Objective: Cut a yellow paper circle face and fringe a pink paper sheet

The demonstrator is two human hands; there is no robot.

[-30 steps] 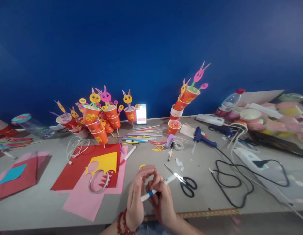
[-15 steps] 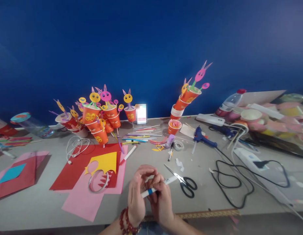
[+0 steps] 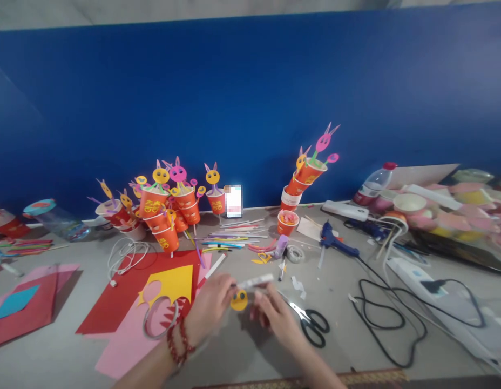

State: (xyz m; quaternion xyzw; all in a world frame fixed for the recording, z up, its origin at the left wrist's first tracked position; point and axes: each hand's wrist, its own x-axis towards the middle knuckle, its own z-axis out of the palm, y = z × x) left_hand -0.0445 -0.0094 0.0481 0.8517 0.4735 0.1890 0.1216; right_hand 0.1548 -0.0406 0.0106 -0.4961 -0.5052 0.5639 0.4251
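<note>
So there's a little yellow paper disc (image 3: pixel 238 300) held just above the grey surface (image 3: pixel 335 281), pinched in the left hand (image 3: pixel 212 305). The right hand (image 3: pixel 275 316) grips a white marker (image 3: pixel 254 281) right above it. Scissors (image 3: pixel 309 321) lie just beside the right hand.

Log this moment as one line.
left hand: holds yellow disc | right hand: holds pen | scissors: on table

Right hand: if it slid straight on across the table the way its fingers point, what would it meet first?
The right hand points up-left toward the yellow paper disc by the left hand. It would probably meet that disc first, though depth is unclear.
</note>
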